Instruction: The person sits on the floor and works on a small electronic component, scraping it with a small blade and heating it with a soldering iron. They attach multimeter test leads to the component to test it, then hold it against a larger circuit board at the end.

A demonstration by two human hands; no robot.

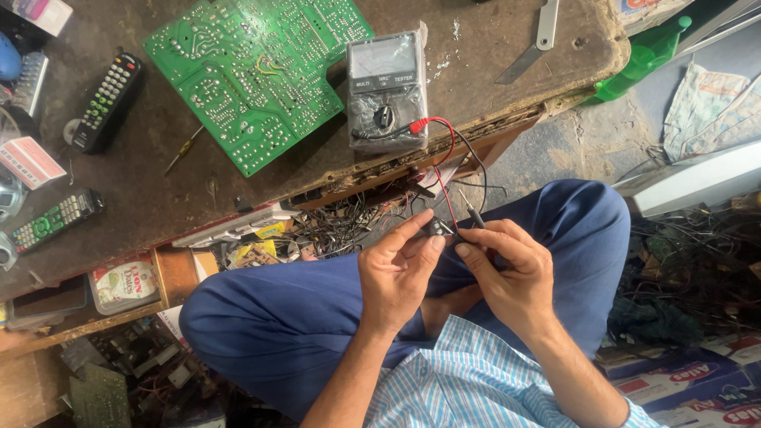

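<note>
head camera view, looking down at a person sitting cross-legged in blue trousers (pixel 317 317) and a striped shirt, beside a worn wooden workbench (pixel 507 71). both hands meet over the lap, just below the bench edge. the left hand (pixel 394 273) pinches a small dark component (pixel 437 227) between thumb and forefinger, fingers closed on it. the right hand (pixel 511 273) is closed around a black test probe (pixel 474 214), its metal tip pointing up and left, close to the component; whether the tip touches it cannot be told. a red lead (pixel 444 178) and a black lead run from the hands up to a grey analogue multimeter (pixel 387 91) lying flat near the bench edge. just left of the meter lies a large green circuit board (pixel 254 71), solder side up. a small screwdriver (pixel 184 150) lies below the board. two black remote controls (pixel 107 103) rest at the far left of the bench. a metal blade tool (pixel 535 40) lies at the top right. a tangle of loose wires (pixel 333 226) fills the open shelf under the bench top. a green plastic bottle (pixel 642 59) lies on the floor at upper right.
</note>
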